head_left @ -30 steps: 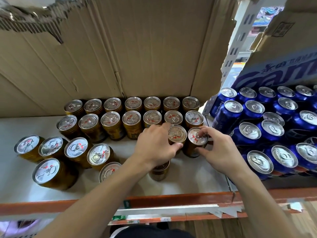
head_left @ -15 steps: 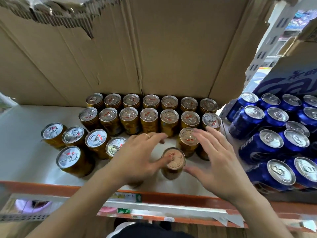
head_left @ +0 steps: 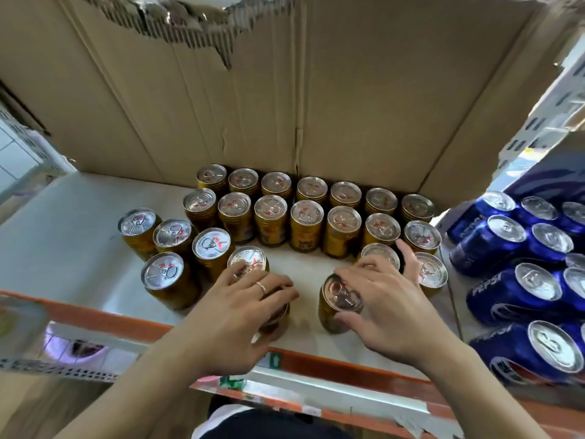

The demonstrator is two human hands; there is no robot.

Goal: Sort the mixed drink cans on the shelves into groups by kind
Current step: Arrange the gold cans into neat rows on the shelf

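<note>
Gold cans with silver lids stand on the white shelf (head_left: 72,236): two rows (head_left: 306,217) against the cardboard at the back, a loose cluster (head_left: 172,236) on the left, and a few near the front. My left hand (head_left: 240,315) lies over a gold can (head_left: 277,321) at the front edge, fingers curled over its top, which is mostly hidden. My right hand (head_left: 389,308) holds another front gold can (head_left: 335,308), fingertips on the lid and thumb on its near side. Blue Pepsi cans (head_left: 519,289) fill the bay to the right.
Torn brown cardboard (head_left: 285,106) forms the back wall and the roof over the gold cans. An orange shelf lip (head_left: 332,365) with price tags runs along the front. A white upright (head_left: 550,115) divides the gold bay from the blue one.
My left hand left the middle front can and curled over the can beneath it. My right hand, which hovered open, came down onto that middle front can.
</note>
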